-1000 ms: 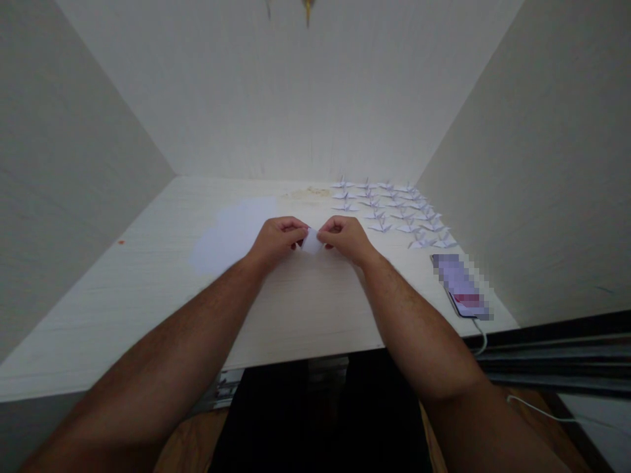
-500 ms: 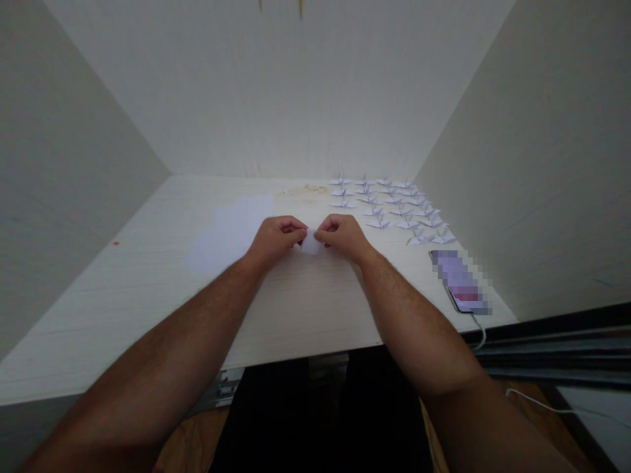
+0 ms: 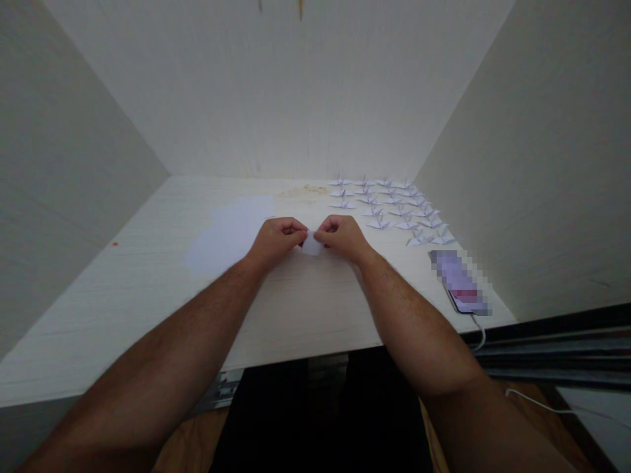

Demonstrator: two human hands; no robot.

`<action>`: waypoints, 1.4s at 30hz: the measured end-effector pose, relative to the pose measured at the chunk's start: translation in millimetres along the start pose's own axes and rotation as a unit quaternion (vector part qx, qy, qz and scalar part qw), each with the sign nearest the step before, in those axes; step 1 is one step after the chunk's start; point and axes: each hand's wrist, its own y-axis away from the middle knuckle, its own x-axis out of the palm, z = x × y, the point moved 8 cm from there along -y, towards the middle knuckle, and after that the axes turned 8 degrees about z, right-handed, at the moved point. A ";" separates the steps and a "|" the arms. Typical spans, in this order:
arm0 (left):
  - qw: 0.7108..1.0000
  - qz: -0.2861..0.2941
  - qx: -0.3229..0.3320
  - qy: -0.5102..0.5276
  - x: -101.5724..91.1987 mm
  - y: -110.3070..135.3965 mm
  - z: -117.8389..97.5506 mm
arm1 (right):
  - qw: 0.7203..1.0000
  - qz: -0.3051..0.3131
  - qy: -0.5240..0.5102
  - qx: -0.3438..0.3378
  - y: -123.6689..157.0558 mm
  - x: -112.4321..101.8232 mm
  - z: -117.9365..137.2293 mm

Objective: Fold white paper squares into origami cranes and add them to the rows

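Left grip [image 3: 279, 236] and right grip [image 3: 345, 234] pinch a small paper [image 3: 311, 246] near folded cranes [image 3: 392, 200].

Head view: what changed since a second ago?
The small white paper has gone from a pointed outline to a squarer one; turned or refolded, can't tell. Neither the left hand nor the right hand let go; both keep their grip. Origami cranes, paper sheets and smartphone stayed put; the camera view shifted slightly.
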 end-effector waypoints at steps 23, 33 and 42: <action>0.998 -0.012 0.014 -0.053 -1.3 0.8 -6.2 | 1.000 -0.003 0.029 -0.004 2.1 -1.1 6.0; 0.994 -0.037 0.032 -0.094 -2.0 2.7 -12.8 | 1.000 0.001 0.017 -0.011 1.2 0.6 4.5; 0.986 -0.093 0.061 -0.125 -12.6 3.0 -14.7 | 0.998 -0.018 0.059 -0.028 2.5 -3.5 9.1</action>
